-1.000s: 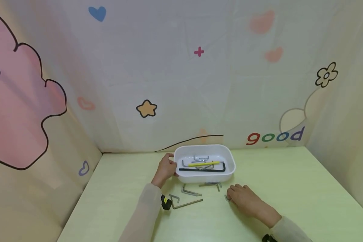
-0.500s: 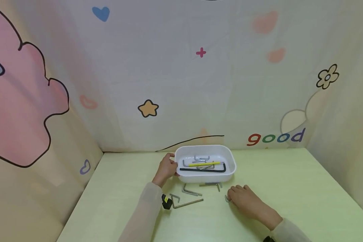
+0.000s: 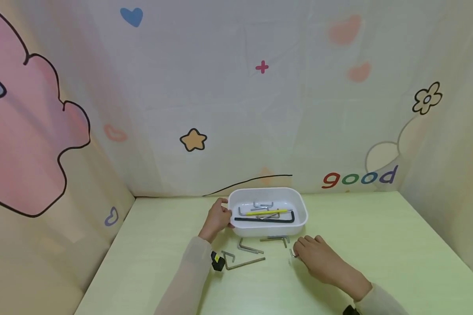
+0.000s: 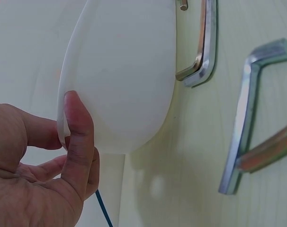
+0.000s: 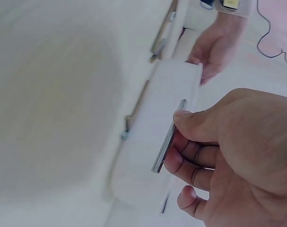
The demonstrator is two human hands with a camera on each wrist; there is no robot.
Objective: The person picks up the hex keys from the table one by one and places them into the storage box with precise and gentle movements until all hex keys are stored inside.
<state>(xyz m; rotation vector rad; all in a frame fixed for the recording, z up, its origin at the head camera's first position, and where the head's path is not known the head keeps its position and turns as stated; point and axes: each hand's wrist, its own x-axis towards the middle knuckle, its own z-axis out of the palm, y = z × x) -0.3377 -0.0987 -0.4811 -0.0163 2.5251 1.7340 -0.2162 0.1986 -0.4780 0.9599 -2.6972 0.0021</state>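
My left hand (image 3: pixel 216 220) grips the left end of a white plastic tray (image 3: pixel 268 232); in the left wrist view the fingers and thumb pinch its rim. Between the thumb and fingers of my right hand (image 3: pixel 319 259) is a small silver hex key (image 5: pixel 168 139), just off the table to the right of the tray's front. Its short bent end (image 3: pixel 291 252) shows in the head view. Inside the tray lie a large black hex key (image 3: pixel 262 220), a yellow rod with metal ends (image 3: pixel 266 213) and several small silver hex keys (image 3: pixel 262 204).
In front of the tray, more hex keys lie on the pale green table (image 3: pixel 142 271): a pair (image 3: pixel 277 239) by the tray wall, another pair (image 3: pixel 250 250), a long brownish one (image 3: pixel 245 264) and a short one (image 3: pixel 229 255). A printed curtain (image 3: pixel 228 87) stands behind.
My right hand has lifted slightly from the table with the hex key and shifted a little left, towards the tray. The left hand and the tray have stayed put.
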